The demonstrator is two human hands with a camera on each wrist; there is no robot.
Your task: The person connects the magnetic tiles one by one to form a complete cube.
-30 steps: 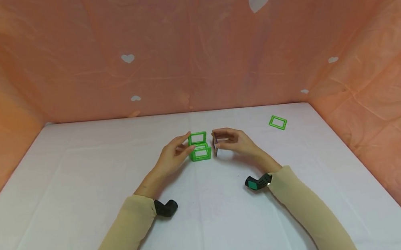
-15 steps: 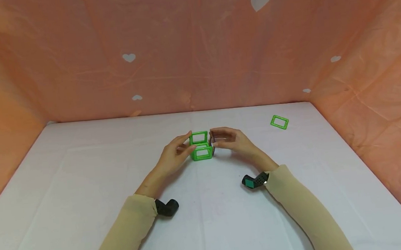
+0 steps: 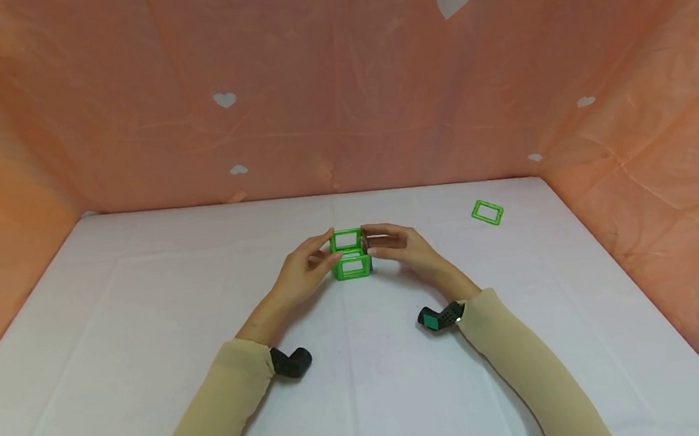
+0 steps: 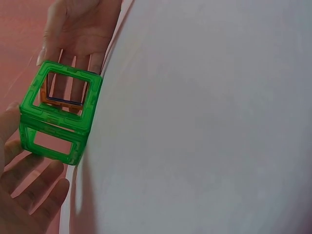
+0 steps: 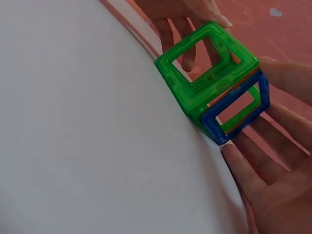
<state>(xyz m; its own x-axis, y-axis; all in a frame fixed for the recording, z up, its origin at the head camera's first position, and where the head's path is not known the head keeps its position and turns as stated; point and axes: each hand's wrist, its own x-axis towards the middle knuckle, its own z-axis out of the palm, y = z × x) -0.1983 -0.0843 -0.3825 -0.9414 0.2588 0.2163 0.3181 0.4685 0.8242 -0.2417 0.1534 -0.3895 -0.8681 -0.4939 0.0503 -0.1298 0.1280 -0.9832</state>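
Between both hands stands a small box of green magnetic tiles [image 3: 355, 276], each tile an open frame. My left hand [image 3: 296, 272] grips the box's left side, thumb at the near edge and fingertips toward the far one. My right hand [image 3: 412, 250] holds a blue magnetic tile [image 5: 231, 100] upright against the box's right side. Along the blue tile's inner face shows an orange tile [image 4: 63, 103]; whether the two are joined I cannot tell. The right fingers spread behind the blue tile, with the thumb at its edge. In the head view the right hand mostly hides both tiles.
One loose green magnetic tile [image 3: 485, 221] lies flat at the back right of the white table [image 3: 200, 246]. Orange sheeting [image 3: 314, 109] with pale hearts rises behind the table and along both sides. A dark wrist camera [image 3: 292, 363] sits on each forearm.
My right hand has moved left, bringing the blue and orange tiles from a small gap up against the green box's right side. The left hand keeps its grip on the box almost unmoved.
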